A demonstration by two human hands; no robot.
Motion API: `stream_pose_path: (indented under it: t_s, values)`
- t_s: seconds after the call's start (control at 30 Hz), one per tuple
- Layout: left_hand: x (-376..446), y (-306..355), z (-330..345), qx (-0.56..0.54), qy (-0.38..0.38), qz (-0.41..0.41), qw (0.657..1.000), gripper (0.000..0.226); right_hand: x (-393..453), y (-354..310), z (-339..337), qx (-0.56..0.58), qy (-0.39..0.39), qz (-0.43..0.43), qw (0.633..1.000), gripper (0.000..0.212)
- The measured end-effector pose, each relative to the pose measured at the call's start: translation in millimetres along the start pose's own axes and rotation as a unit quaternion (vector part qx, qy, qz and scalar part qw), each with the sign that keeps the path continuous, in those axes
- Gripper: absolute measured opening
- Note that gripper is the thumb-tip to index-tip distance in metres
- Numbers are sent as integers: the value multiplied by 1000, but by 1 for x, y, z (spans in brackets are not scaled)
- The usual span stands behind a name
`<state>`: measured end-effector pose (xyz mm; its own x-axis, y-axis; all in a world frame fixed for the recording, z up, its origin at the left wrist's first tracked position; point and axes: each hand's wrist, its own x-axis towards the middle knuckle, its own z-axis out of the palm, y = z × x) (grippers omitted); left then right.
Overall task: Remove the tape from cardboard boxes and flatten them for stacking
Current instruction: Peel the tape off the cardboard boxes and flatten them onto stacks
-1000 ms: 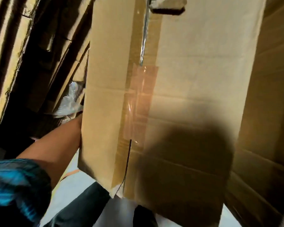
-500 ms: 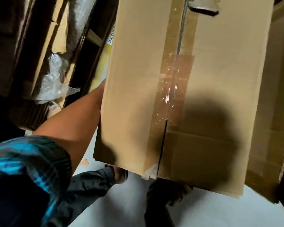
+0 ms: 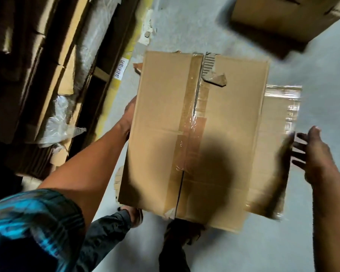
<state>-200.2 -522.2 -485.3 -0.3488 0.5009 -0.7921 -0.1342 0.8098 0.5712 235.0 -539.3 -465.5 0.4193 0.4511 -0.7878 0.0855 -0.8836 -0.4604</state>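
Two hands flank the cardboard box [image 3: 194, 138], which a second ago stood nearly upright close to the face and filled the view; it has since tipped down and away, so its taped face now looks up with grey floor [image 3: 243, 252] showing around it. That suggests the box is being brought to a working position for stripping tape, with flattening not yet begun.

Nearest, the left sleeve [image 3: 31, 228] and bare forearm run up to the left hand [image 3: 129, 114], which lies against the box's left edge; its fingers go behind the cardboard, so whether they grip or merely press cannot be told. The right hand [image 3: 312, 154] is blurred, fingers spread and straight, at the outer edge of a side flap [image 3: 277, 154] covered in glossy film; whether it touches the flap is unclear.

Between the hands, brown tape [image 3: 185, 122] runs along the centre seam, overlaid mid-way by a clear tape patch [image 3: 196, 134], with a torn strip [image 3: 216, 80] curling near the far end. The seam is already split at the near end.

Farther off, flattened cardboard sheets [image 3: 47, 75] and plastic wrap [image 3: 61, 124] stand at left, and another box [image 3: 279, 18] sits beyond at upper right.
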Motion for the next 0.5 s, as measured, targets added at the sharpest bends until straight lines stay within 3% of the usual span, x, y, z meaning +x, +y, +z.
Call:
stream_pose_path:
  t_s: [0.07,0.1,0.17,0.27,0.37,0.5]
  values:
    - [10,-7,-8,10,0,4,1000,57,-16,-12,9,-94,143,-80,982,66]
    - [15,-9,-13,26,-18,-13,999,74,-30,-19,21,-97,166,-143,971,75]
    - [20,-13,-18,48,-52,-31,997,87,-67,-31,53,-91,98,-231,964,82]
    - [7,-14,-18,54,-82,-36,994,70,-115,-38,110,-161,-2,-249,955,95]
    - [-1,-39,-27,94,-41,-78,992,34,-140,-32,148,-298,62,-261,916,108]
    - [4,-93,-49,120,-56,-115,984,38,-131,-13,165,-351,111,-271,889,106]
